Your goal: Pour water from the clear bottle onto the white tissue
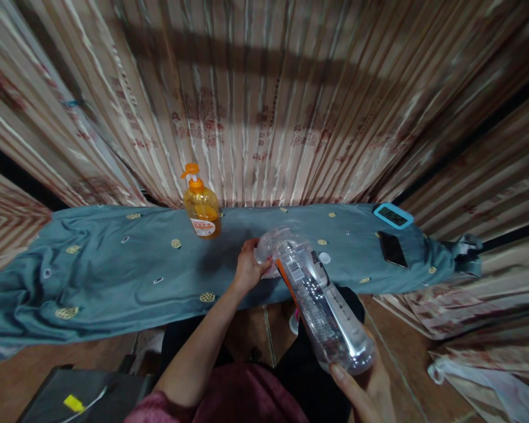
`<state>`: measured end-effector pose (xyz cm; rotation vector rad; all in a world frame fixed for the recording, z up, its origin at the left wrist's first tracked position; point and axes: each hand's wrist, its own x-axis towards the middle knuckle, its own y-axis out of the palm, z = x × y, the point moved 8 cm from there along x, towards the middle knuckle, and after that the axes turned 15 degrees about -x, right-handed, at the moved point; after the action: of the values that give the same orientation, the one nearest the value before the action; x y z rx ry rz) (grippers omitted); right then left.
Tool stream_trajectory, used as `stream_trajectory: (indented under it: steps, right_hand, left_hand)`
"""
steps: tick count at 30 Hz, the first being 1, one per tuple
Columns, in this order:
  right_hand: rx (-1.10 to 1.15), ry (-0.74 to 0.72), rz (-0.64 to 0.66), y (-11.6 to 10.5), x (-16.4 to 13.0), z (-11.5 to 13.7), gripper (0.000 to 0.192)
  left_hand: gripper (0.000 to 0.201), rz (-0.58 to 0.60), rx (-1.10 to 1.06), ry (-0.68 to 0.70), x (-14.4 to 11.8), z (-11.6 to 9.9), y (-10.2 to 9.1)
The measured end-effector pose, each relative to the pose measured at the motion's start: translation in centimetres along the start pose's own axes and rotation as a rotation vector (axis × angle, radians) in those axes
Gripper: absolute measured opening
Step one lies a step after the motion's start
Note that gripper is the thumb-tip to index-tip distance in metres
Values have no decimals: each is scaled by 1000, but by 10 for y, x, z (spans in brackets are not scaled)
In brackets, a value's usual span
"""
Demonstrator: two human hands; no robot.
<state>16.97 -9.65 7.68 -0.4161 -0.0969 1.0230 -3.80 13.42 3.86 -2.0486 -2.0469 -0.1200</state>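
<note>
My right hand (364,385) grips the base end of a large clear plastic bottle (321,305), which is tilted with its neck end pointing up and left over the cloth. The bottle has a label with a barcode and an orange strip. My left hand (248,267) is closed round a small clear, rounded plastic piece (264,249) at the bottle's neck end. Blur and see-through plastic hide its exact kind and whether the two touch. A white round cap (324,257) lies on the cloth just beyond the bottle.
A teal patterned cloth (114,276) covers the narrow table. On it stand an orange pump bottle (203,211), a blue-framed digital clock (393,216) and a dark phone (392,249). Curtains (255,106) hang behind. A dark seat with a yellow tag (74,403) is at lower left.
</note>
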Motion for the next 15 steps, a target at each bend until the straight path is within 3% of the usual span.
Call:
stream_trajectory:
  steps: [15]
  right_hand:
    - [-27, 1, -8, -2, 4, 2, 88]
  left_hand:
    - [47, -37, -5, 11, -1, 1, -1]
